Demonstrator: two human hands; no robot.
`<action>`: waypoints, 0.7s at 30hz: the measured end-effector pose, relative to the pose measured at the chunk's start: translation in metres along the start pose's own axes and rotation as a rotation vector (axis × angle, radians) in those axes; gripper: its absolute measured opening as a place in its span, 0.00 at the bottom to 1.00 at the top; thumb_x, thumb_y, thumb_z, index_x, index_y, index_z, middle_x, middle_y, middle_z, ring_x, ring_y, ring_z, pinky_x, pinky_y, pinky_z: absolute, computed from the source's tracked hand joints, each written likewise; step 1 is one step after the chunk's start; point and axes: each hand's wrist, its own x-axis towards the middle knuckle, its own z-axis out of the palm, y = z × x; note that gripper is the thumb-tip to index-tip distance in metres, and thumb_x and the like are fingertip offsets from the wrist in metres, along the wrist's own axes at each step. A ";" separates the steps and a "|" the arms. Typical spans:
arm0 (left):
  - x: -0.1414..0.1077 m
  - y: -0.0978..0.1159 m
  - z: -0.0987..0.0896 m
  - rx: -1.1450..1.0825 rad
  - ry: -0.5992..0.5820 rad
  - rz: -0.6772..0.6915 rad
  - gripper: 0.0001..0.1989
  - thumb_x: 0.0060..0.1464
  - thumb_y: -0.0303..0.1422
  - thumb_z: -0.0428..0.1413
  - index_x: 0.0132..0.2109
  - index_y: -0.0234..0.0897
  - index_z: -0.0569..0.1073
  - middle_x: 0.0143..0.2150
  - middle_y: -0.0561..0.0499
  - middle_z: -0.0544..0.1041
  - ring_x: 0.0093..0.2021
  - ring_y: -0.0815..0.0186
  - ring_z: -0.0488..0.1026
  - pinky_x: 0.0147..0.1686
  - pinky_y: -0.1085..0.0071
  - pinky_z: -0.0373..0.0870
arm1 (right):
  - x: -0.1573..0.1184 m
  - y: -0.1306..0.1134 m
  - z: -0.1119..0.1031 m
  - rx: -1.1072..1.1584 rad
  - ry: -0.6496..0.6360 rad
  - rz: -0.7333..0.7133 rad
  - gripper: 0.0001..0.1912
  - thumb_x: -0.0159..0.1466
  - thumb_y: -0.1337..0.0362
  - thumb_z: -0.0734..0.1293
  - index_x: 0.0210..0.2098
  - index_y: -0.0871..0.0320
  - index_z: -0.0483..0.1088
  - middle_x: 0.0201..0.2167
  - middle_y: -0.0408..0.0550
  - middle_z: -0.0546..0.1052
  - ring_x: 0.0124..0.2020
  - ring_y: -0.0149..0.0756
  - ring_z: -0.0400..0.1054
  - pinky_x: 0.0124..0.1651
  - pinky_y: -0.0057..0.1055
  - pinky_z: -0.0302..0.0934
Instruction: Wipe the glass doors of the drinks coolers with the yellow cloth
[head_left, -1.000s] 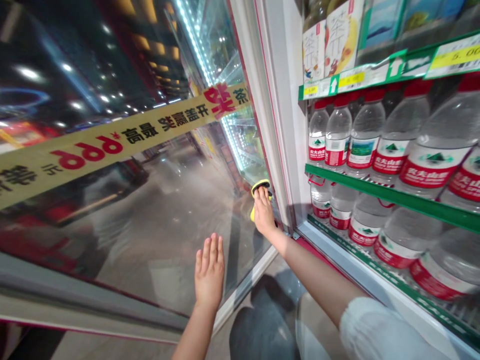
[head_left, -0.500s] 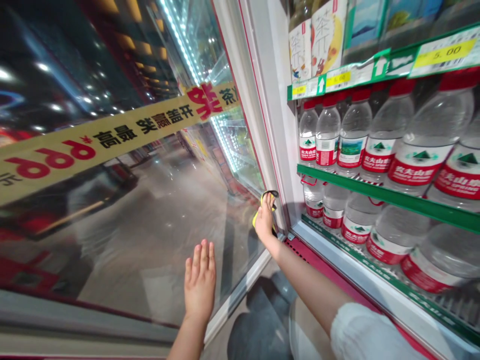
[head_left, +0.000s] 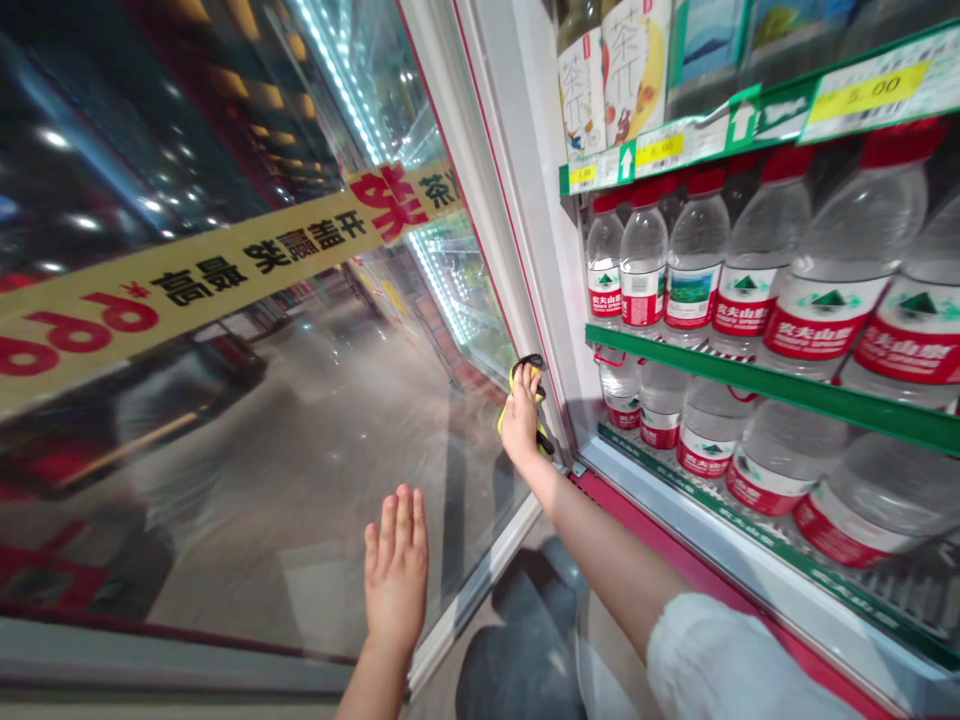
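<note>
My left hand (head_left: 396,570) lies flat against the glass door (head_left: 337,420), its fingers stretched upward and holding nothing. Near the door's right-hand frame (head_left: 491,215), low down, my right hand (head_left: 519,415) presses a yellow cloth with black edges (head_left: 538,362) to the glass. Its fingers are over the cloth, and most of the cloth is hidden beneath them. The door stands swung open beside the cooler shelves.
To the right, red-capped water bottles (head_left: 821,310) line two levels behind a green shelf rail (head_left: 750,375). Tea cartons (head_left: 634,75) stand above, over price tags (head_left: 660,150). A yellow banner (head_left: 270,255) crosses the glass. My dark-clad knees show below.
My right hand and the cloth have slid a little upward along the edge of the glass. The left hand stays in place, and the view has shifted slightly.
</note>
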 end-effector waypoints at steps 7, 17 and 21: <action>-0.001 -0.003 0.002 -0.010 -0.014 0.003 0.38 0.64 0.16 0.40 0.74 0.41 0.34 0.73 0.43 0.54 0.75 0.58 0.44 0.74 0.50 0.46 | -0.014 0.002 -0.016 0.024 -0.097 0.089 0.39 0.64 0.77 0.50 0.75 0.65 0.43 0.76 0.59 0.48 0.78 0.46 0.26 0.74 0.58 0.43; -0.003 -0.005 0.002 -0.014 0.008 0.021 0.39 0.63 0.17 0.41 0.75 0.40 0.36 0.74 0.44 0.54 0.75 0.61 0.46 0.74 0.54 0.45 | 0.006 -0.032 -0.034 -0.042 -0.223 -0.364 0.33 0.69 0.74 0.52 0.72 0.55 0.57 0.72 0.52 0.61 0.77 0.45 0.38 0.73 0.53 0.49; -0.003 -0.009 0.002 -0.011 -0.011 0.044 0.38 0.63 0.18 0.42 0.75 0.41 0.35 0.73 0.44 0.56 0.74 0.61 0.52 0.74 0.56 0.48 | 0.011 -0.025 -0.037 -0.068 -0.156 -0.218 0.31 0.69 0.73 0.50 0.71 0.65 0.57 0.72 0.60 0.60 0.77 0.48 0.38 0.73 0.54 0.49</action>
